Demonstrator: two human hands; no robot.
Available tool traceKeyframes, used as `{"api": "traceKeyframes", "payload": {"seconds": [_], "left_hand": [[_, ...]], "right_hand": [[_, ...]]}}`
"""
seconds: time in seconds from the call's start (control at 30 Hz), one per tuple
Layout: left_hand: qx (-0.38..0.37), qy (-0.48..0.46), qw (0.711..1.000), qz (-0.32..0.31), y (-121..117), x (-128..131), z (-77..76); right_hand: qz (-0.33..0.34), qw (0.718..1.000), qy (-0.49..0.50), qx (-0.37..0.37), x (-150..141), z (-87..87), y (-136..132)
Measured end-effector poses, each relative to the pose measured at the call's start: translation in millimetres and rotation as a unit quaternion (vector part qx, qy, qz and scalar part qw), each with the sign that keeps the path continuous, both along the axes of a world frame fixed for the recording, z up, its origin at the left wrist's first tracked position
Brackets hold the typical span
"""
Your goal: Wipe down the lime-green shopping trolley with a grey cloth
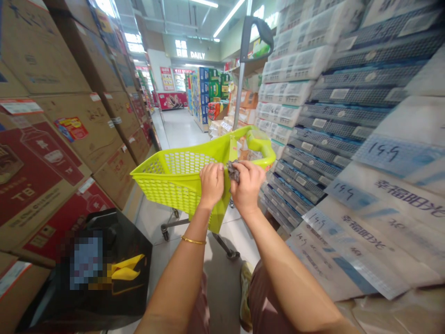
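A lime-green plastic shopping trolley [174, 185] with perforated sides stands on wheels in front of me. My left hand [212, 183] is closed over the near rim of its basket. Just to the right, my right hand [247, 182] grips a crumpled grey cloth [233, 170] and holds it against the green plastic. The fingertips of both hands are hidden behind the rim. Inside the trolley's handle end is a small compartment with clear and brown items [248, 150], too unclear to name.
Cardboard cartons [86, 120] are stacked along the left, with a black bag [132, 236] below them. Packs of tissue paper [365, 222] rise on the right. Behind the trolley stands a metal pole with a grey loop handle [244, 46]. The tiled aisle [179, 125] runs ahead.
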State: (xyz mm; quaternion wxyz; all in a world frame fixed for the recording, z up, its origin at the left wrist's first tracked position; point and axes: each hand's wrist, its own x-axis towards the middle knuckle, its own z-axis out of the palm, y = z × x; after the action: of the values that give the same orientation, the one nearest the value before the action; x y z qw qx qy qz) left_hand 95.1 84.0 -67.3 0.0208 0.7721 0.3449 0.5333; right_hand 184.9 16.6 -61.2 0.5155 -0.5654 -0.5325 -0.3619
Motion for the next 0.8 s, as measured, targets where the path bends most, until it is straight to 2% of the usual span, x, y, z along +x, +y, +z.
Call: {"api": "traceKeyframes", "payload": {"seconds": [0.13, 0.3, 0.6, 0.7, 0.8], "left_hand": [[0.011, -0.015, 1.0, -0.006, 6, -2, -4.7], [0.003, -0.002, 1.0, -0.025, 7, -5, -2.0], [0.0, -0.007, 0.999, -0.032, 0, -4, 4.7], [-0.003, -0.012, 1.0, -0.023, -1, -1, 4.6], [-0.005, -0.014, 1.0, -0.016, 0, 0, 2.0]], "right_hand": [[0.007, 0.999, -0.021, -0.036, -15, -7.1, 7], [0.005, 0.998, -0.032, -0.048, -11, -4.6, 6], [-0.026, 0.998, 0.019, 0.054, 25, 11.6, -8], [-0.012, 0.998, 0.037, 0.047, 21, 10.0, -6], [0.004, 1.0, 0.024, 0.001, 4, 3.6, 0]]}}
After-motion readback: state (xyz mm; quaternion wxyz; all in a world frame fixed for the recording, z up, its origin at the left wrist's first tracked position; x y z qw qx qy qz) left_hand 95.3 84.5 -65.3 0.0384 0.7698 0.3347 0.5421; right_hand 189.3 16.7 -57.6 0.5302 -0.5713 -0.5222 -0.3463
